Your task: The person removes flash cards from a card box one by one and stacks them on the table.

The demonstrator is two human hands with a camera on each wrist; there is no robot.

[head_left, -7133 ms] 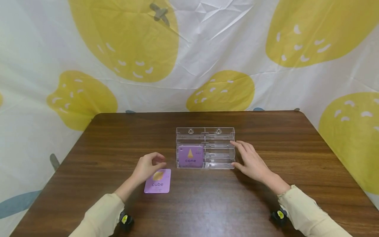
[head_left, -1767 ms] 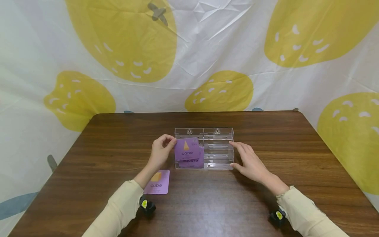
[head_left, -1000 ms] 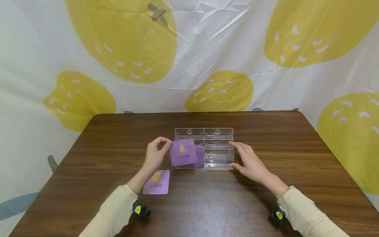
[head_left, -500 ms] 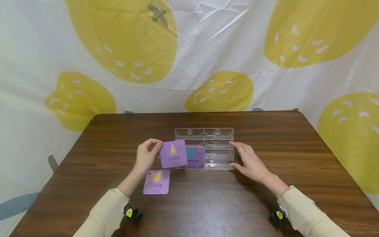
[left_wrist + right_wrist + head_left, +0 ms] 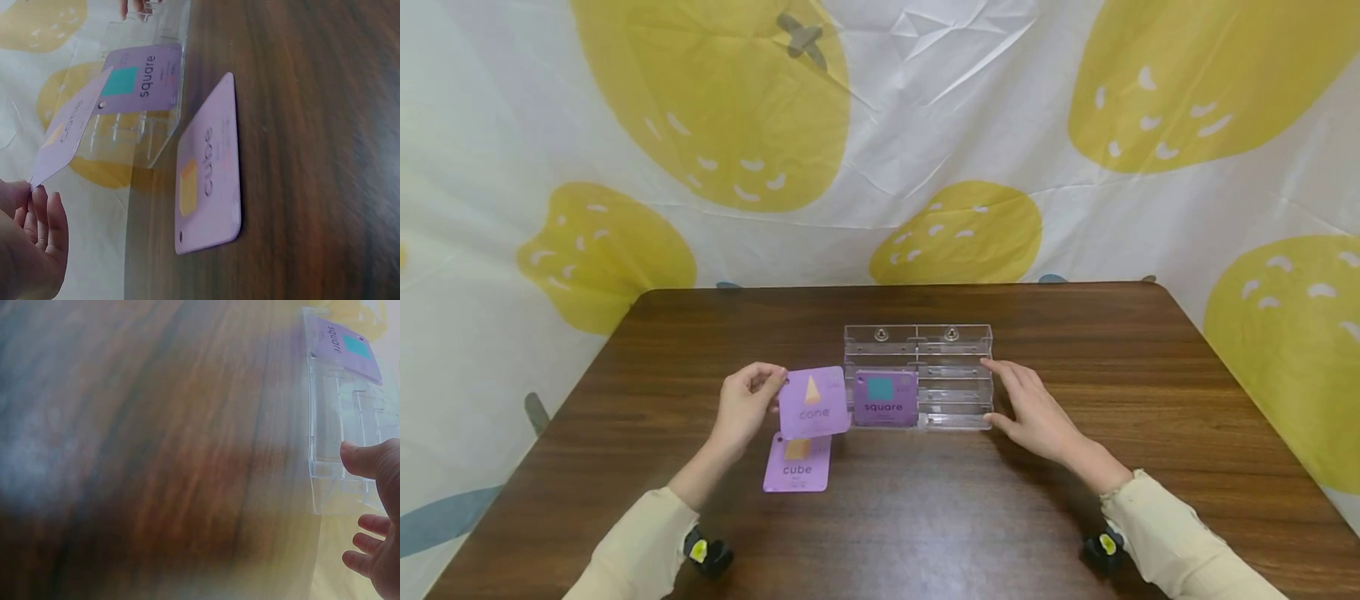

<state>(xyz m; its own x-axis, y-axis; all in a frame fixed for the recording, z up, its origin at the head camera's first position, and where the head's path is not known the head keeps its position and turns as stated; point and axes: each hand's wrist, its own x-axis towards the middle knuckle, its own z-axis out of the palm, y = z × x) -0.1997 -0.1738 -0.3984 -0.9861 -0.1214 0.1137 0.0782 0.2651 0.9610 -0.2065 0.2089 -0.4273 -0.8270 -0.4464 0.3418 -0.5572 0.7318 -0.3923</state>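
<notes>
My left hand (image 5: 743, 408) pinches the upper left corner of a purple cone card (image 5: 811, 404), which hangs above the table. Below it a purple cube card (image 5: 797, 471) lies on the table, its top edge covered by the cone card in the head view. A clear tiered card rack (image 5: 955, 396) stands to the right. In its front left slot sits a purple square card (image 5: 886, 400) with a teal square. My right hand (image 5: 1037, 408) rests at the rack's right side, its fingers spread and relaxed, with the thumb (image 5: 361, 459) against the clear plastic.
The brown wooden table (image 5: 910, 533) runs back to a white curtain (image 5: 925, 108) printed with yellow fruit. Dark wrist cameras hang below both sleeves. The rack's right column shows only bare clear tiers.
The left hand took the cone card from the rack's front left slot and moved it left and slightly down, uncovering the square card. The right hand stayed at the rack's side.
</notes>
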